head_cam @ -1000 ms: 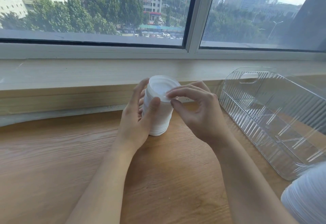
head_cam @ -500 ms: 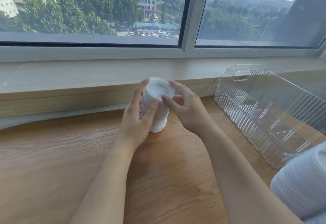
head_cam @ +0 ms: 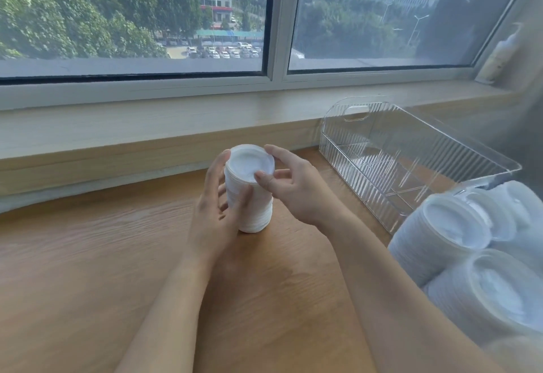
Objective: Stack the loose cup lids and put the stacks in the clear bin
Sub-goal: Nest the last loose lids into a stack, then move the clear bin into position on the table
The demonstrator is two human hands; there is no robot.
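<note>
Behind the wooden table (head_cam: pixel 88 269) runs a long pale window sill (head_cam: pixel 147 125), and above it a wide window (head_cam: pixel 132 19) shows trees, buildings and a car park outside. At the far right end of the sill stands a pale bottle (head_cam: pixel 499 55), a little blurred.

On the table, close to the sill, stands an upright stack of white cup lids (head_cam: pixel 249 193). Its base rests on the wood. The left hand (head_cam: pixel 217 214) holds the stack from the left side: the fingers are curled around its far side and the thumb presses on the near side. The right hand (head_cam: pixel 293 187) is at the top of the stack. Its thumb tip lies on the edge of the top lid and its index finger reaches over the far rim, so these two pinch the top lid lightly, while the other fingers are loosely bent and hold nothing.

To the right of the hands, the clear bin (head_cam: pixel 411 166) with ribbed walls and a handle hole stands on the table, near the sill. I see no lids inside it. In the near right corner lie more stacks of lids (head_cam: pixel 470 255), on their sides and just beside each other, partly out of focus.
</note>
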